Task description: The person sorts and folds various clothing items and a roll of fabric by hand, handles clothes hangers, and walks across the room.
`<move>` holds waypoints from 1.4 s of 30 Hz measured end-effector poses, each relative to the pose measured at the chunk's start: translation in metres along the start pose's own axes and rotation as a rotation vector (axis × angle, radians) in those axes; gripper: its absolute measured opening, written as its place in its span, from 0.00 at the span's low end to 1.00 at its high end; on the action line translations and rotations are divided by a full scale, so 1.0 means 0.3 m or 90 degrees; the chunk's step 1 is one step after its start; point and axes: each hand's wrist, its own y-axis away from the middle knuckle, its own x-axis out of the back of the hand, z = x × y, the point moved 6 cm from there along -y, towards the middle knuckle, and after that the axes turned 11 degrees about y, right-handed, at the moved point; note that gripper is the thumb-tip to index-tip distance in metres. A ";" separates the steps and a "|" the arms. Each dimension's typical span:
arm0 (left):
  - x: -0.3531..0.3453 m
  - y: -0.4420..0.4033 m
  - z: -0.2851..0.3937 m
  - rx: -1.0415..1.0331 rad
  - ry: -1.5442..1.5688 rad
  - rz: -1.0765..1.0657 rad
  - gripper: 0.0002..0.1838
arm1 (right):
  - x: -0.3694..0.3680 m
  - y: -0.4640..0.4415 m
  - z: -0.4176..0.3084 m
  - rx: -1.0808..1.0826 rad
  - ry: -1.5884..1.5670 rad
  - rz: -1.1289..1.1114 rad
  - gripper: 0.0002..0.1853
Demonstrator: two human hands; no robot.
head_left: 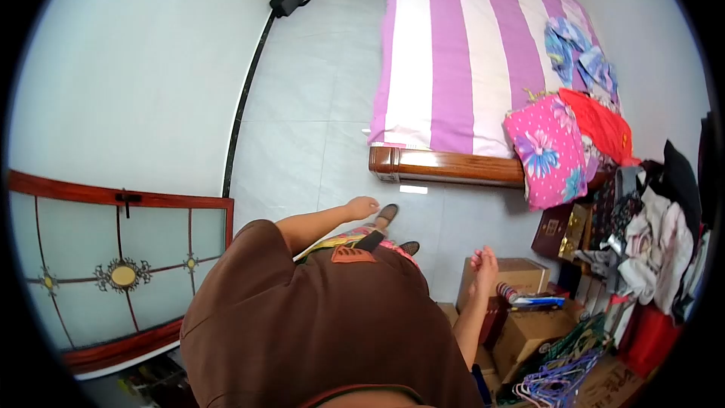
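Observation:
My left hand (361, 208) hangs beside my body above the tiled floor, its fingers loosely bent, with nothing seen in it. Just below it are my feet in dark shoes (387, 215). On the other side, my right hand (484, 267) is held out with its fingers half curled and apart, and no object shows in it. From this angle it overlaps a cardboard box (521, 273) standing on the floor. I cannot tell whether it touches the box.
Ahead stands a bed with a purple-and-white striped sheet (453, 53) and wooden footboard (453, 165). A pink flowered cushion (545, 153) and red cloth (600, 127) lie at its corner. Clothes (653, 245), boxes and hangers (555, 379) crowd the right. A glass-panelled door (121, 257) is left.

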 end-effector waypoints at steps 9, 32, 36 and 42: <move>0.404 0.242 -0.472 0.064 -0.017 0.167 0.21 | -0.751 -0.012 -0.157 0.066 0.166 -0.238 0.15; 1.465 0.227 -0.991 0.092 0.608 0.372 0.20 | -2.464 -0.067 -0.442 0.259 0.435 -0.446 0.16; 1.612 0.144 -1.065 0.106 0.404 0.363 0.21 | -2.679 -0.215 -0.496 0.250 0.454 -0.479 0.15; 1.956 0.067 -1.087 0.206 0.459 0.443 0.21 | -3.110 -0.313 -0.788 0.284 0.440 -0.555 0.14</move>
